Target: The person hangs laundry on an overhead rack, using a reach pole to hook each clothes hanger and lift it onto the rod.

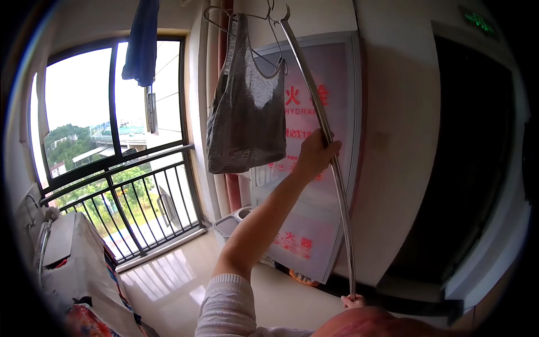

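My left hand [319, 153] is wrapped round the middle of a long metal clothes pole [343, 224]. Low in the view, my right hand [352, 301] grips the pole's bottom end, partly cut off by a blurred reddish shape. The pole leans up and to the left, its forked tip [284, 16] beside the wire of a clothes hanger [275, 39]. Whether the fork bears the hanger I cannot tell. From that hanger hangs a grey sleeveless top [247, 123], left of the pole and above my left forearm.
Behind the pole stands a fire hydrant cabinet [314, 196] with red lettering. A dark blue garment [142, 45] hangs before the window [84, 112], above a black railing [135, 196]. A covered item [70, 253] stands at left, a grey bin [224, 227] by the cabinet, a dark doorway [460, 157] at right.
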Tool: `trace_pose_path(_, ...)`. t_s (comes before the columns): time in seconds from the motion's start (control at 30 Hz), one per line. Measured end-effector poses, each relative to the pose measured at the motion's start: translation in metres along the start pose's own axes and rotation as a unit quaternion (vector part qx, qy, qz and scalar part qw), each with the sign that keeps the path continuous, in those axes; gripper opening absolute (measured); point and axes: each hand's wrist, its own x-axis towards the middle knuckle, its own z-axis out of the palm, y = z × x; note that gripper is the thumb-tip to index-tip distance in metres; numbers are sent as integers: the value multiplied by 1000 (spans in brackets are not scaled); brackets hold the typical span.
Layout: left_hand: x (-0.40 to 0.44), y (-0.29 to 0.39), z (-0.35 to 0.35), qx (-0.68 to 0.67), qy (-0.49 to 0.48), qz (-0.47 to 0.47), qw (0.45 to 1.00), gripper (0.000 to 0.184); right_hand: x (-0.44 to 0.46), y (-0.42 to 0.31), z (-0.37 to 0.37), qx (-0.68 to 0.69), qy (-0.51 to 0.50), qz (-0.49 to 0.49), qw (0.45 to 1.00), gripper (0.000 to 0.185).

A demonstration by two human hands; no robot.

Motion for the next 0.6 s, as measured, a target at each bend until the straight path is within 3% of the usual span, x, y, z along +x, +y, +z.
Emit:
trace_pose_path(0.17,48,-10,15,86,52,46,994,30,44,-18,-21,37,-2,-29,999,39)
trace_pose_path(0.3,37,-7,28,188,34,99,977,56,81,-97,-20,132,-54,-120,983,41)
trace_pose_path(0.33,29,-11,27,208,-16,91,974,68,90,-122,-22,148,-77,-138,976,38)
trace_pose_path(0.4,6,-18,27,275,-52,97,955,64,109,-178,-25,167,-109,-181,963,37)
trace_pose_path(0.47,-22,-29,18,263,-85,83,958,57,127,-237,-26,155,-105,-229,955,43)
trace_pose_path(0.6,-81,-53,-20,254,-118,20,960,44,155,-358,-18,190,-91,-292,933,36)
